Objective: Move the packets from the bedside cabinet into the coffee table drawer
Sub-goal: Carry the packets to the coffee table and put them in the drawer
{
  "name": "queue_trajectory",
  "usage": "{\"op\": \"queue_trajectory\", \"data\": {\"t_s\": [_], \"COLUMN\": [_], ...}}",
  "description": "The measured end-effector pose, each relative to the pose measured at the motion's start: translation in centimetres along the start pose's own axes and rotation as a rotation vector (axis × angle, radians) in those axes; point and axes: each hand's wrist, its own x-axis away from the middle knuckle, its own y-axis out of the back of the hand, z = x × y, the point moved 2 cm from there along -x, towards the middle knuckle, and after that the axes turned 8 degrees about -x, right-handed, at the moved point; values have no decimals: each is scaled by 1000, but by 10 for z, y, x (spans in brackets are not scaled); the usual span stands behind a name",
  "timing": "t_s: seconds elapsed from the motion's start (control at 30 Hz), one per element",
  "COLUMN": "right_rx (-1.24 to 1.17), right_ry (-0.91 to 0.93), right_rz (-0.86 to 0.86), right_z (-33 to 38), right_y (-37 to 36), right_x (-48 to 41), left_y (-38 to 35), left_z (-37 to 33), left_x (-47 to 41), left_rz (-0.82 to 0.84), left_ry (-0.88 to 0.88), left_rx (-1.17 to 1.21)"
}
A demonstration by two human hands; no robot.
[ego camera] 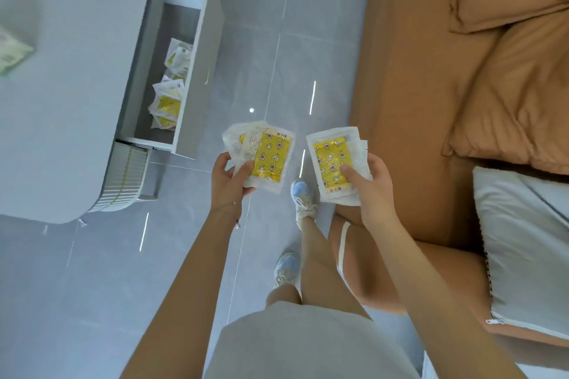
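Note:
My left hand (226, 183) grips a small fan of white packets with yellow printed faces (266, 160), thumb across the front. My right hand (371, 186) holds a second stack of the same packets (334, 163), thumb pressed on the yellow face. Both stacks hover over the floor, a little right of the coffee table's open drawer (200, 49). Several more packets (167, 101) lie inside that drawer. The bedside cabinet is out of view.
The white coffee table (61, 101) fills the left side, with a greenish pack (12, 55) on its top. An orange sofa (431, 71) with cushions and a grey pillow (523, 240) runs along the right. Grey tiled floor lies between, under my feet.

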Motion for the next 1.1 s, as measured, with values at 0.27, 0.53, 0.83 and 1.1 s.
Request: {"op": "queue_trajectory", "data": {"t_s": [0.27,0.53,0.83,1.1], "right_rx": [76,208,373,489], "right_ry": [-79,-67,-102,-151], "right_rz": [158,282,458,548], "right_z": [68,129,134,124], "right_y": [-103,-211,-354,-461], "right_x": [-86,-149,-199,-234], "left_y": [17,51,116,167], "left_z": [-51,-98,-124,-143], "left_x": [-65,-123,-214,-281], "left_rz": [-214,-410,-493,-536], "left_ry": [84,107,179,224], "left_rx": [276,437,511,533]}}
